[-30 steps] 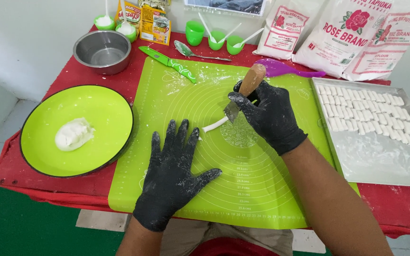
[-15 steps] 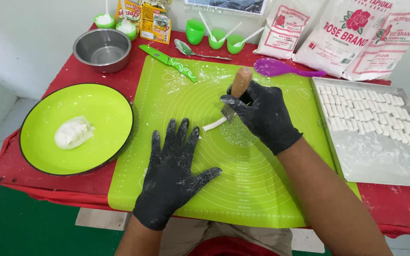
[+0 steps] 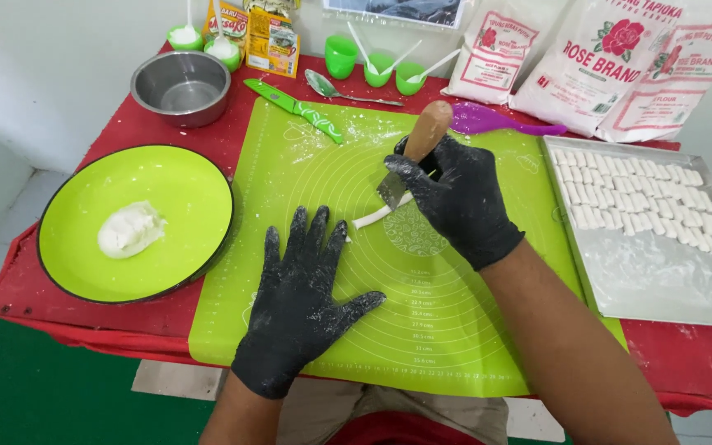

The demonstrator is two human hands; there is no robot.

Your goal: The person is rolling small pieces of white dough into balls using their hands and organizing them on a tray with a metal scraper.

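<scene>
Both hands wear black gloves dusted with flour. My right hand (image 3: pixel 455 198) grips the wooden handle of a knife (image 3: pixel 426 136), and its blade (image 3: pixel 391 189) presses on a thin white dough rope (image 3: pixel 377 216) lying on the green silicone mat (image 3: pixel 422 330). My left hand (image 3: pixel 302 301) rests flat on the mat, fingers spread, fingertips close to the rope's left end and holding nothing. A lump of white dough (image 3: pixel 129 231) sits on the lime-green plate (image 3: pixel 175 189) at the left.
A metal tray (image 3: pixel 661 280) with several rows of small cut dough pieces stands at the right. Along the back are a steel bowl (image 3: pixel 180 85), a green knife (image 3: pixel 294 109), a spoon (image 3: pixel 339 91), a purple spatula (image 3: pixel 496 122), green cups, and flour bags (image 3: pixel 611 66).
My right hand has tipped the knife more upright and shifted it slightly left along the dough rope. My left hand stays flat on the mat.
</scene>
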